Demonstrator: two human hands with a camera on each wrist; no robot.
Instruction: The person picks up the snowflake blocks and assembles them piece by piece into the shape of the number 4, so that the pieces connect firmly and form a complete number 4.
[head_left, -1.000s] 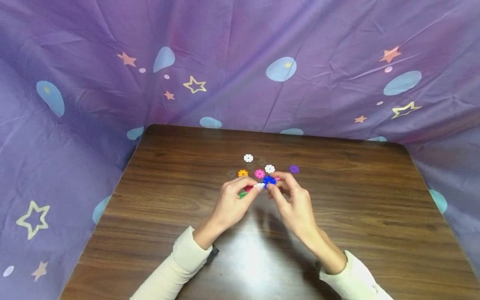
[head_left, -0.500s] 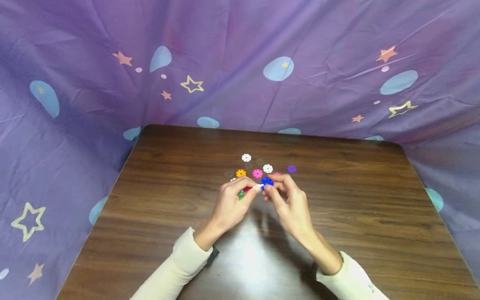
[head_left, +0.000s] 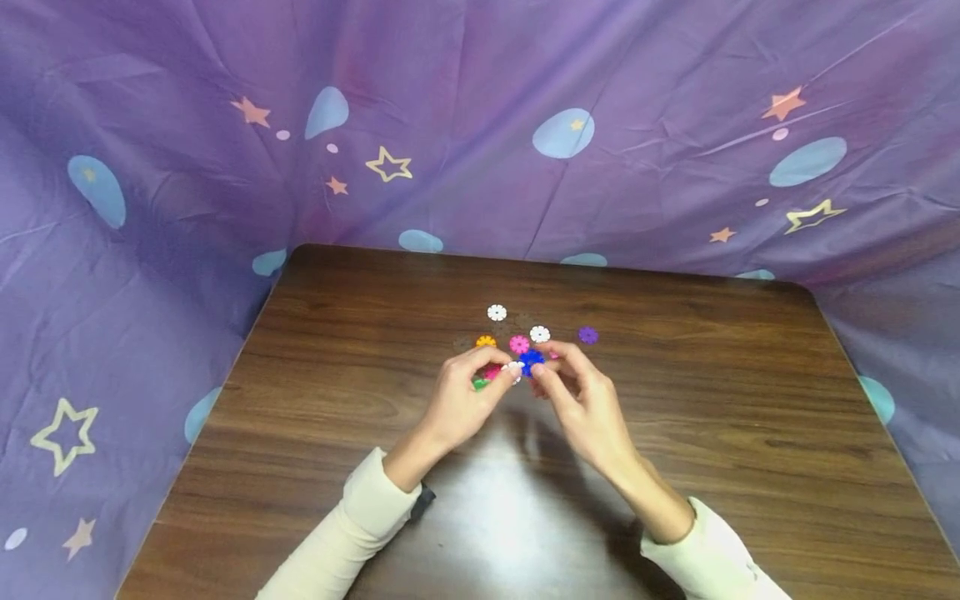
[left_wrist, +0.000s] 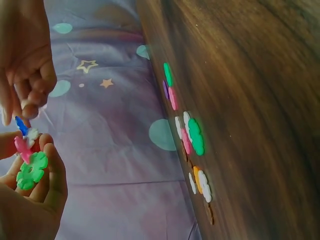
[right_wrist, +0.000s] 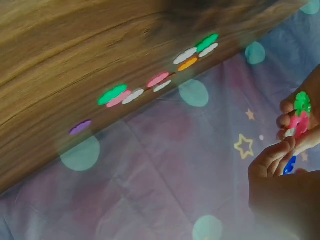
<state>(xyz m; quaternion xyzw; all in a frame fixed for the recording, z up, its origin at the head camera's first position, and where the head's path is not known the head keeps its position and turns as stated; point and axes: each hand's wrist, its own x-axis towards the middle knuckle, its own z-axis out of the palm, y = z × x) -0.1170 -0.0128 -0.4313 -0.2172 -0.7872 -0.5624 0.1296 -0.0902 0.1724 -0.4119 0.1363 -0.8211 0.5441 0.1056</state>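
Observation:
My left hand (head_left: 463, 400) pinches a short chain of notched, flower-shaped plastic discs above the table. In the left wrist view the chain shows a green disc (left_wrist: 32, 171), a pink disc (left_wrist: 23, 149) and a white disc (left_wrist: 32, 135). Between thumb and fingers, my right hand (head_left: 588, 408) holds a blue disc (head_left: 532, 362). The blue disc's edge meets the white disc (head_left: 513, 369) at the left fingertips. Seen from the right wrist, the green disc (right_wrist: 302, 102) and pink disc (right_wrist: 299, 124) stick out of the left hand, with the blue disc (right_wrist: 289, 165) by the right fingers.
Loose discs lie on the wooden table (head_left: 360, 333) beyond the hands: white (head_left: 497, 312), orange (head_left: 486, 342), pink (head_left: 519, 343), purple (head_left: 588, 335) and brown ones. The left wrist view also shows green discs (left_wrist: 196, 136) there. A purple patterned cloth (head_left: 480, 125) hangs behind the table.
The white disc at the left fingertips has turned to show more of its face. The blue disc has shifted slightly left, closer over it. Both hands keep their hold.

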